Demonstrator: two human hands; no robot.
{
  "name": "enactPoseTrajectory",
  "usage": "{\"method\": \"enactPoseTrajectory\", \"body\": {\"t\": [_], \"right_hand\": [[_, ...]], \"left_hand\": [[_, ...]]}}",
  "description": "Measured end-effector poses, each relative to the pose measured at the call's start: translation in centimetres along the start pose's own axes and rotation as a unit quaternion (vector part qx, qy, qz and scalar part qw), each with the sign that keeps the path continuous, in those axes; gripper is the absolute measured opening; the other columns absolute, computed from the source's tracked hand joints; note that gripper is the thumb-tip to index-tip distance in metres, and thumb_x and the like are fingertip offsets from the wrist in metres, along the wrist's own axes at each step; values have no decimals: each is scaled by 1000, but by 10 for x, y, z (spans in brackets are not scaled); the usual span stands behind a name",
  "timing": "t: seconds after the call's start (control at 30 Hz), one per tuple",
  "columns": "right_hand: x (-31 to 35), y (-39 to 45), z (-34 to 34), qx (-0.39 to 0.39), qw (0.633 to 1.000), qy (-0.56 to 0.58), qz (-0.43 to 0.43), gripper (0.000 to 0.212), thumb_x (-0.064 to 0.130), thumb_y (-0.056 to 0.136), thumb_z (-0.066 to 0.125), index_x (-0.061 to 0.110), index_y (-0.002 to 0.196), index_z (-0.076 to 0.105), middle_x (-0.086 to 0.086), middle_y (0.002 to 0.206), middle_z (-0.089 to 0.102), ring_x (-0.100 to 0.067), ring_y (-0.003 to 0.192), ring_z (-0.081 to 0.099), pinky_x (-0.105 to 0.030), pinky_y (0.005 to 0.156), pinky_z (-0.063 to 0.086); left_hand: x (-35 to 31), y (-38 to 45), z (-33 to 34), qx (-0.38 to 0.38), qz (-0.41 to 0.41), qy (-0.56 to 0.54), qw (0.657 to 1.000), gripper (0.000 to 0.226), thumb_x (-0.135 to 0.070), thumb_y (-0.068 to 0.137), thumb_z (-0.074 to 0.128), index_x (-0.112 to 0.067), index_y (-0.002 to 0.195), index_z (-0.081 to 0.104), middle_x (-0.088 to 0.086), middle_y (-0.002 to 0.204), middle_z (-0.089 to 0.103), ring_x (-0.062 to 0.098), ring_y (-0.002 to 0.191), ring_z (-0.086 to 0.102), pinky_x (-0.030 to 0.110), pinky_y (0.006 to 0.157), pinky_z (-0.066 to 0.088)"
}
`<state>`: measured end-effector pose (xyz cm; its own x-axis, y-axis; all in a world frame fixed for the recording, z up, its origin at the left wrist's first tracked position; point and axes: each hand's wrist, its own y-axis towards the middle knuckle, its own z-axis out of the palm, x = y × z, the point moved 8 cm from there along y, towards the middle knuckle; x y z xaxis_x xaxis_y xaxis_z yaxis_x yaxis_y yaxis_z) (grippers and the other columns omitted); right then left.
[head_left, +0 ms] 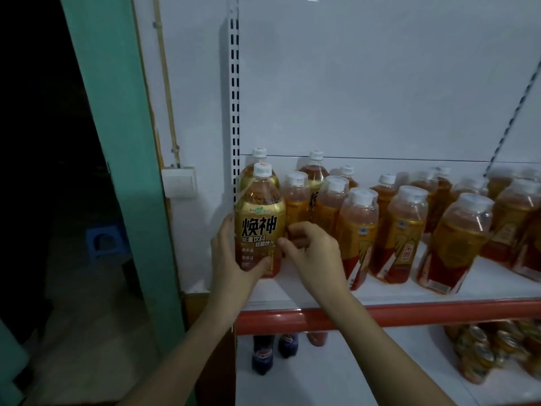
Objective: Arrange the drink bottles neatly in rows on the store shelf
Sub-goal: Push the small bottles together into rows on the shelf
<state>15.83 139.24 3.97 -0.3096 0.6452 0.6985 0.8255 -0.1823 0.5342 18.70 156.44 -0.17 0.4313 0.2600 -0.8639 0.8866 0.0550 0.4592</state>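
Gold-labelled plastic, amber liquid inside: the front bottle (260,221) stands upright at the far left end of the shelf (380,313), hard against the slotted upright (234,112). The left hand (231,256) grips it low on the body, palm at its left side and thumb curled across the front. The right hand (310,247) has its fingers curled at the bottle's right flank, pinching the label edge or the neighbour behind it; which of the two cannot be told.

A second bottle of the same kind (259,162) stands directly behind it, so the left-hand file is begun. To the right, the other bottles (404,230) stand in loose, uneven files, several with labels turned aside.

Judgement: the step in hand is seating and squaring this bottle. It is best done by keeping the base flat on the shelf, turning the label full to the front, and lining the cap with the one behind. The neighbouring bottle (295,200) stands close; a wide twist could knock it over. Much of the shelf remains to be straightened.
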Motion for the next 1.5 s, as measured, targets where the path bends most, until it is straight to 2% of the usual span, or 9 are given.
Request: {"method": "enactPoseTrajectory", "body": {"t": [0.07,0.17,0.4,0.6,0.77,0.87,0.97,1.17,1.5], "right_hand": [[6,-9,-23,-37,999,4,-12,15,24,94,71,20,107,67,9,92,68,-4,82,65,-22,73,56],[6,-23,-57,-84,996,4,-9,5,23,97,67,22,102,65,10,85,67,-6,74,65,-21,66,55],[-33,-34,-107,-134,989,-14,57,11,24,99,62,29,107,56,12,93,65,-6,82,66,-36,74,61],[-76,-40,-154,-210,974,-49,68,33,17,97,66,21,124,49,4,121,51,2,97,56,-27,80,57],[-89,-43,-213,-343,932,-110,-50,54,13,88,75,6,134,47,-14,136,47,-22,130,43,-20,112,34],[-136,-20,-229,-255,966,-41,31,94,29,80,85,14,153,27,-7,153,36,-19,142,35,-28,117,31],[-170,-8,-219,-135,988,38,64,105,29,79,85,35,156,14,4,156,38,-17,139,45,-44,112,44],[-201,8,-242,-114,989,86,50,103,24,79,86,38,153,17,9,151,42,-15,136,48,-46,109,47],[-259,28,-300,-136,986,54,73,105,21,80,85,34,155,12,-3,156,37,-26,143,42,-55,113,43]], "left_hand": [[-26,-19,-13,-70,88,28,993,79,-15,80,79,-28,145,34,-9,143,36,-7,128,32,-1,96,33],[-53,-43,-1,-44,196,8,980,59,-10,86,71,-24,137,44,-15,134,44,-2,129,41,9,105,36],[-60,-45,77,158,74,-55,983,71,-21,85,76,-50,132,32,-15,141,42,1,130,41,15,104,36],[-61,-34,138,180,28,8,983,101,-38,78,81,-38,152,12,-7,156,23,13,141,30,29,108,32],[-56,-37,162,94,7,58,994,104,-32,74,85,-36,152,16,-5,151,36,15,137,39,33,108,38],[-58,-39,174,73,-5,93,993,100,-36,74,85,-37,151,21,-9,151,38,14,137,41,44,111,41],[-63,-42,191,65,-9,101,993,98,-35,76,84,-34,152,23,-8,152,37,13,138,38,42,113,38],[-74,-44,224,71,-37,107,991,89,-28,79,82,-27,151,30,-17,130,33,7,125,41,31,104,41],[-87,-41,279,82,-59,98,990,86,-25,79,82,-23,149,32,-5,141,41,13,126,46,31,103,43]]}}
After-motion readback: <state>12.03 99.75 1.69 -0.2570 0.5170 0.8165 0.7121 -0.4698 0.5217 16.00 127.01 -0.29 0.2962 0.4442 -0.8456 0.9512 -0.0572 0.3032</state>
